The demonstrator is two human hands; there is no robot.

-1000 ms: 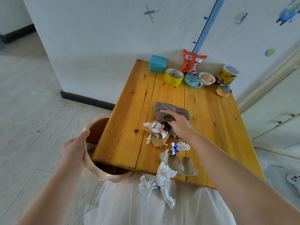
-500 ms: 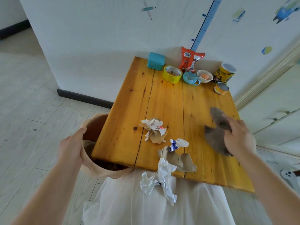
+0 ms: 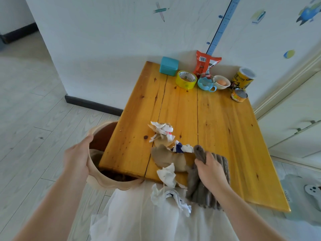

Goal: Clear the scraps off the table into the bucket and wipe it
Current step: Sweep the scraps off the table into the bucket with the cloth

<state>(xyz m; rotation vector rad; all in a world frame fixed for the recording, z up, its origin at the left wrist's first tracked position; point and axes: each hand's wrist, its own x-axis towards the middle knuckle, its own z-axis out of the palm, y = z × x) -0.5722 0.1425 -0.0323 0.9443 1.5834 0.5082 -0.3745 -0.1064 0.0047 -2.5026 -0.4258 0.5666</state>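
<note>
Scrap-strewn table (image 3: 217, 122) with cloth (image 3: 206, 186)

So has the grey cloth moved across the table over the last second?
Yes. The grey cloth in the right hand went from mid-table to the right side, and now sits at the near edge of the table, against the scraps.

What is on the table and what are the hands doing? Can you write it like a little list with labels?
left hand: gripping the rim of the bucket, held at the table's near left corner
right hand: holding the grey cloth at the near edge
scraps: torn white and brown paper, near the front middle; some hang over the edge
table: yellow wood
back row: teal box, tape roll, red packet, blue cup, bowl with an egg, two cans
</note>
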